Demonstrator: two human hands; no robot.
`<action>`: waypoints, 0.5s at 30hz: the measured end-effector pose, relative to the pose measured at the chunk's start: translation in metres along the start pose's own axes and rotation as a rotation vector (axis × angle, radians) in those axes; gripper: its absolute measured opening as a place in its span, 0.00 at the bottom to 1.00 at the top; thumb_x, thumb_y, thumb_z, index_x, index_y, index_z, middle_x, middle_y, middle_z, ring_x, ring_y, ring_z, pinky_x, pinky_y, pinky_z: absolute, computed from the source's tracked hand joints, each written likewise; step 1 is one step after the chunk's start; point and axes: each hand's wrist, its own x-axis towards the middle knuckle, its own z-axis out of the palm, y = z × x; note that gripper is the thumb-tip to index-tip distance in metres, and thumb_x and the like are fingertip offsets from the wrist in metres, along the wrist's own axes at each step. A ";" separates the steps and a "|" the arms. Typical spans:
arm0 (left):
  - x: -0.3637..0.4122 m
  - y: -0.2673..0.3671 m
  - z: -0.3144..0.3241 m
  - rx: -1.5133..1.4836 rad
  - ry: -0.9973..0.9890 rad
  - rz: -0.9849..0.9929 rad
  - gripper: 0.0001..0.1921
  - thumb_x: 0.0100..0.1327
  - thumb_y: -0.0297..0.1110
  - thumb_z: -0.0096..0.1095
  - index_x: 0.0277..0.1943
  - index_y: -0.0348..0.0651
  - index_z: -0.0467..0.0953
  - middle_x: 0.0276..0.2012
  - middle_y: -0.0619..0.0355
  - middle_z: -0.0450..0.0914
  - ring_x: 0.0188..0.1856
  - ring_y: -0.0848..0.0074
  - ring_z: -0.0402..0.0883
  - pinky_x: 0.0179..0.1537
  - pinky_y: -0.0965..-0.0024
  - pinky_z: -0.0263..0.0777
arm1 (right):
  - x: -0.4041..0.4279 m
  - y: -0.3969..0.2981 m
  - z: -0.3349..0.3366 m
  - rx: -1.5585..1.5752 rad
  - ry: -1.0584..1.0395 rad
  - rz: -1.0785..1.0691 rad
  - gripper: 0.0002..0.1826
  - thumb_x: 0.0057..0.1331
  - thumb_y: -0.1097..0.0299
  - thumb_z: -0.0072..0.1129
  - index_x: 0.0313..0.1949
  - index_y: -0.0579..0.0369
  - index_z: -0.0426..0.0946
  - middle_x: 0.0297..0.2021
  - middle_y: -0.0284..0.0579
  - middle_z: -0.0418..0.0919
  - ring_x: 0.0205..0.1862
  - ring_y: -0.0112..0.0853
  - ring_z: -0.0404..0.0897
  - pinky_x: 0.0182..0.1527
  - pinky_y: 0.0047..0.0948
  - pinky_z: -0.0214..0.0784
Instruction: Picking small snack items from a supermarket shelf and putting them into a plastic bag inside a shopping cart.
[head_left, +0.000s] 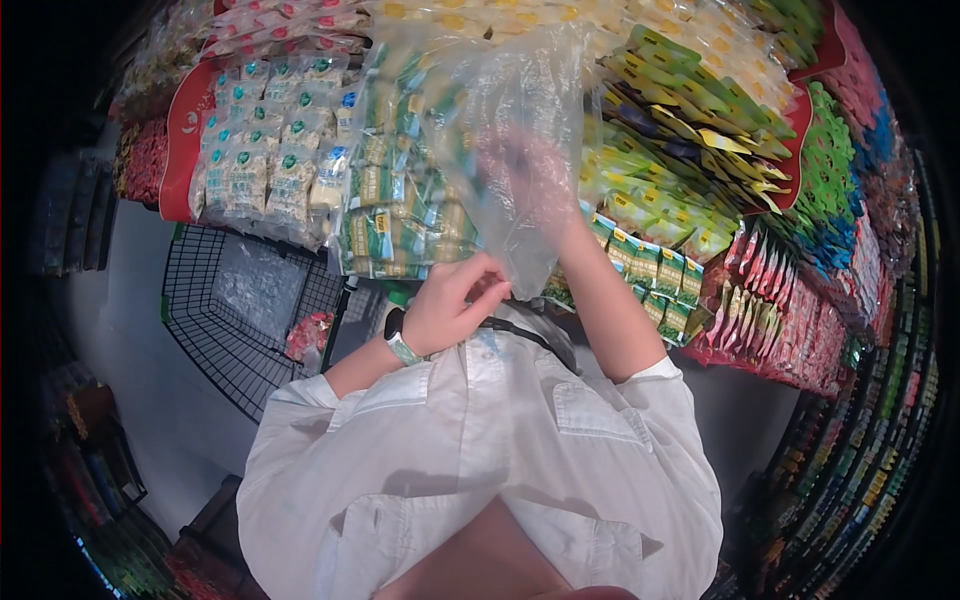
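Note:
A clear plastic bag (536, 97) hangs upright in front of me, wrinkled and see-through. My left hand (459, 300) pinches the bag's lower edge between thumb and fingertips, near my waist. My right hand (529, 176) shows through the plastic and appears to be inside the bag, with the bare forearm coming out below. Its fingers are blurred by the film, so their exact pose is hidden. Behind the bag lie rows of green and yellow snack packets (375, 232), partly covered by clear film. A smartwatch (396, 334) is on my left wrist.
A black wire shopping cart (202, 300) stands at my left, holding a clear plastic package (259, 289) and a red package (309, 337). White pouches (259, 150) fill the display's left section. Yellow-green packets (652, 184) and red dividers (178, 142) are also there. Shelves (862, 457) curve along the right.

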 end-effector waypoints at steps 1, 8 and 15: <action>0.000 0.000 0.001 -0.001 0.002 0.003 0.05 0.63 0.27 0.60 0.38 0.36 0.73 0.26 0.54 0.81 0.28 0.72 0.83 0.31 0.73 0.74 | -0.002 0.003 0.000 0.205 0.022 0.034 0.10 0.58 0.74 0.62 0.40 0.57 0.79 0.35 0.51 0.81 0.34 0.40 0.81 0.37 0.35 0.73; 0.003 -0.002 -0.001 0.025 -0.038 0.035 0.03 0.64 0.21 0.56 0.40 0.33 0.71 0.29 0.54 0.82 0.27 0.77 0.82 0.31 0.77 0.74 | -0.050 -0.022 -0.051 -0.171 0.074 -0.014 0.09 0.57 0.77 0.62 0.38 0.59 0.79 0.33 0.48 0.80 0.32 0.32 0.80 0.36 0.27 0.70; 0.001 0.000 -0.004 0.043 -0.023 0.012 0.02 0.65 0.22 0.55 0.39 0.34 0.70 0.28 0.54 0.83 0.28 0.77 0.82 0.32 0.77 0.73 | -0.102 -0.002 -0.120 0.090 0.248 0.401 0.07 0.63 0.77 0.61 0.41 0.61 0.77 0.36 0.33 0.78 0.35 0.17 0.75 0.38 0.17 0.67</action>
